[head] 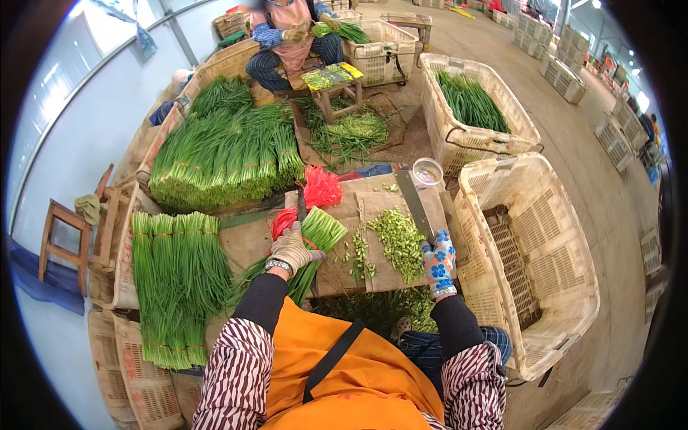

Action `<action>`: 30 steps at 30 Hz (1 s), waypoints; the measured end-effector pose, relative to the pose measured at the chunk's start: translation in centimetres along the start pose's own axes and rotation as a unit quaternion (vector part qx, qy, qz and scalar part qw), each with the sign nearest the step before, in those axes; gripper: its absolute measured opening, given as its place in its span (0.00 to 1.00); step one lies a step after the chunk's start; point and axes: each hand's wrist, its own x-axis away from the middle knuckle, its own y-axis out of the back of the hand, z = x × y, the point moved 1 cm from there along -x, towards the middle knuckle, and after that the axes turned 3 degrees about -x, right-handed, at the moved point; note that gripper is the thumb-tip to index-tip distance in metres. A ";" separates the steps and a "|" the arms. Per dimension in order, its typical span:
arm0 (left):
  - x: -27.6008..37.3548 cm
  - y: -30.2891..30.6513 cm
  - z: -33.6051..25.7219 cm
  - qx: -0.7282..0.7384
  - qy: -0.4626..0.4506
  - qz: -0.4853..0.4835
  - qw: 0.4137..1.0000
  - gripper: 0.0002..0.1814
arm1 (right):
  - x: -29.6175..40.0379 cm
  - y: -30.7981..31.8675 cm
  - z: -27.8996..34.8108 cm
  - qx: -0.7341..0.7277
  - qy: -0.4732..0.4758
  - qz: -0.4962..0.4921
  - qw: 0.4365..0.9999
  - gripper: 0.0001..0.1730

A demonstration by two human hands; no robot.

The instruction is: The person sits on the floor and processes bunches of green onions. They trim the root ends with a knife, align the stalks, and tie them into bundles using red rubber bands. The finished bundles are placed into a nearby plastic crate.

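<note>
My left hand (294, 251), in a beige work glove, grips a bundle of garlic chives (322, 228) at the left side of a cardboard-covered work surface (371, 185). A red tie circles the bundle near its pale cut ends, which point up and to the right. In a glove with blue flowers, my right hand (439, 262) holds the handle end of a long, broad knife (414, 201). Its blade points away from me, over the surface. Between the two hands lies a heap of chopped pale stem ends (398, 242).
Red plastic ties (322, 185) and a clear round tub (428, 171) sit at the far edge. Tied chive bundles (174, 269) are stacked at left. A plastic crate (529, 258) stands at right, another crate (481, 102) with chives beyond. A co-worker (293, 40) sits opposite by a stool (336, 88).
</note>
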 end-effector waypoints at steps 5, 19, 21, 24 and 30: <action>-0.5 0.3 0.6 0.030 0.007 0.018 0.999 0.65 | -4.6 -3.5 2.4 0.060 0.101 0.031 0.993 0.13; -2.4 -0.5 2.4 0.069 0.002 0.059 0.996 0.64 | -12.9 -14.1 0.2 0.221 0.178 0.158 0.946 0.17; -2.4 -0.2 2.4 0.067 -0.001 0.063 0.996 0.64 | -12.9 -14.3 0.3 0.224 0.200 0.156 0.941 0.15; -2.8 -0.7 2.7 0.070 -0.004 0.051 0.996 0.62 | -13.1 -14.2 0.5 0.247 0.179 0.174 0.936 0.10; -2.4 -0.3 2.5 0.079 -0.009 0.043 0.996 0.61 | -11.9 -13.0 0.7 0.290 0.147 0.211 0.922 0.05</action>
